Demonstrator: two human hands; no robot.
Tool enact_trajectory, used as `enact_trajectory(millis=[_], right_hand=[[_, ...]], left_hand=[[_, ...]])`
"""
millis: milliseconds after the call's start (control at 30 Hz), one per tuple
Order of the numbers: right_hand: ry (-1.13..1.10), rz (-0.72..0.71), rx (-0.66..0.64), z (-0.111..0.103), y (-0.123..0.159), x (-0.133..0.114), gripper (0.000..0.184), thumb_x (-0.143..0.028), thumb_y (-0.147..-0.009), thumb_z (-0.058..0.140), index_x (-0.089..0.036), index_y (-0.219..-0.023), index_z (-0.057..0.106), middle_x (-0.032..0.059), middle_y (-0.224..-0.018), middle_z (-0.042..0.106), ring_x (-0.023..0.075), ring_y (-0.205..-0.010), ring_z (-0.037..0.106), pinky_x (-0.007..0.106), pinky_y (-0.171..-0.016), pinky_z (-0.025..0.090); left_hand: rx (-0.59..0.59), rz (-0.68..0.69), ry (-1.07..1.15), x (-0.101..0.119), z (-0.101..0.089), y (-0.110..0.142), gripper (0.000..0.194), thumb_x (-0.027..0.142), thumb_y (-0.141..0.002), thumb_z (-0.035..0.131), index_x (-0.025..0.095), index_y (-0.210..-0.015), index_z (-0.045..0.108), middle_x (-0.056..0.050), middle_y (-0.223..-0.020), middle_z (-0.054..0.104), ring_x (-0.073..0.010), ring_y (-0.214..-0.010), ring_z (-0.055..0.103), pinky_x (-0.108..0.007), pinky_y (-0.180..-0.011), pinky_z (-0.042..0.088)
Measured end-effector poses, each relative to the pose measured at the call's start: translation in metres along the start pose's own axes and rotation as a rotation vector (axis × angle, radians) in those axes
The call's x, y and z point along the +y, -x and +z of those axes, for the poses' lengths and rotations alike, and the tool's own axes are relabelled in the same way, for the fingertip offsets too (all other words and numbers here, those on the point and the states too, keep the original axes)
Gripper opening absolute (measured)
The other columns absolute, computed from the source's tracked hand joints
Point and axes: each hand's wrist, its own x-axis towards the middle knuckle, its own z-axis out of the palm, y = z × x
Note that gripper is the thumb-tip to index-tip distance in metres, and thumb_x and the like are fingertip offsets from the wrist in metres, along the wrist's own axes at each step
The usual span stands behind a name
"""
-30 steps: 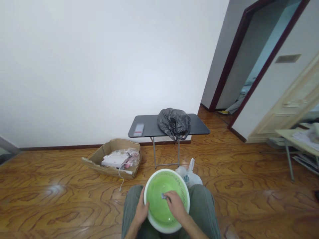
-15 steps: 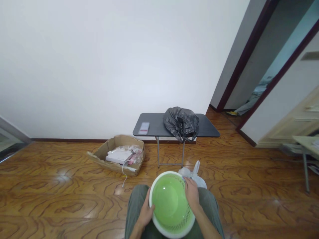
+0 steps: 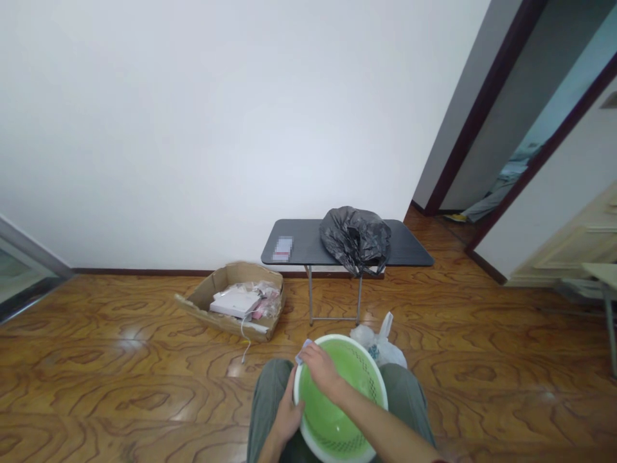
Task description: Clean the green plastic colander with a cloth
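- Both the left hand (image 3: 288,413) and the right hand (image 3: 319,368) are at the white-rimmed green basin (image 3: 354,366), which rests over the lap, between the knees of the grey-green trousers (image 3: 405,393).
- The left hand clasps the basin at its left edge, thumb over the rim on the inside; the other fingers curl down the outer wall and are mostly hidden.
- The right forearm crosses above the basin from the near right. Its fingers are bent nearly closed over a small pale cloth (image 3: 303,352), pressed at the far left part of the rim, just beyond the left hand; how the thumb sits cannot be told.
- Slots pierce the basin's wall along the right and near sides.
- Touching or just beside the basin's far right edge, a white plastic bag (image 3: 391,352) lies on the wood floor (image 3: 463,360), handle upright.
- Beyond stands a black folding table (image 3: 306,233). A crumpled black bag (image 3: 354,236) lies right of its middle and droops over the front edge; a small blurred-out item (image 3: 283,248) lies near the front left corner.
- Left of the table, an open cardboard box (image 3: 198,311) holds a white flat box (image 3: 235,302) and clear and pink wrapping (image 3: 268,301); a white cord (image 3: 246,347) hangs over its near edge to the floor.
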Motion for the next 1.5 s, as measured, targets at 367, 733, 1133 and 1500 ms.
enact_trajectory(millis=[367,733,1133,1500], right_hand=[[0.033,0.329,0.13,-0.092,0.042,0.079,0.052,-0.003,-0.084,0.043,-0.015,-0.123,0.076,0.0121,-0.126,0.077,0.0218,-0.118,0.068,0.041,-0.112,0.05],[0.029,0.548,0.347,-0.078,0.144,0.093,0.046,-0.016,-0.092,0.042,-0.016,-0.124,0.075,0.0126,-0.127,0.077,0.0232,-0.12,0.069,0.047,-0.113,0.051],[0.074,0.512,0.35,-0.077,0.163,0.076,0.046,-0.015,-0.092,0.043,-0.017,-0.126,0.074,0.0118,-0.13,0.075,0.024,-0.125,0.065,0.049,-0.114,0.051],[0.176,0.495,0.214,-0.064,0.193,0.046,0.047,-0.006,-0.085,0.046,-0.026,-0.107,0.082,0.0082,-0.108,0.077,0.0249,-0.107,0.066,0.035,-0.1,0.056]], left_hand=[[0.007,0.04,-0.098,0.006,0.004,0.001,0.097,0.056,-0.079,0.072,0.028,-0.162,0.031,-0.008,-0.17,0.034,-0.0352,-0.16,0.023,-0.048,-0.132,0.017],[-0.117,0.01,-0.193,0.035,-0.009,-0.02,0.094,0.044,-0.08,0.071,0.022,-0.162,0.031,-0.01,-0.167,0.04,-0.0338,-0.158,0.028,-0.046,-0.133,0.013],[-0.149,-0.041,-0.161,0.035,-0.018,-0.024,0.1,0.042,-0.079,0.075,0.022,-0.164,0.025,-0.01,-0.168,0.038,-0.0347,-0.157,0.029,-0.049,-0.132,0.015],[-0.084,-0.061,-0.139,0.024,-0.013,-0.024,0.095,0.033,-0.08,0.071,0.023,-0.163,0.027,-0.009,-0.169,0.037,-0.0324,-0.157,0.029,-0.045,-0.132,0.015]])
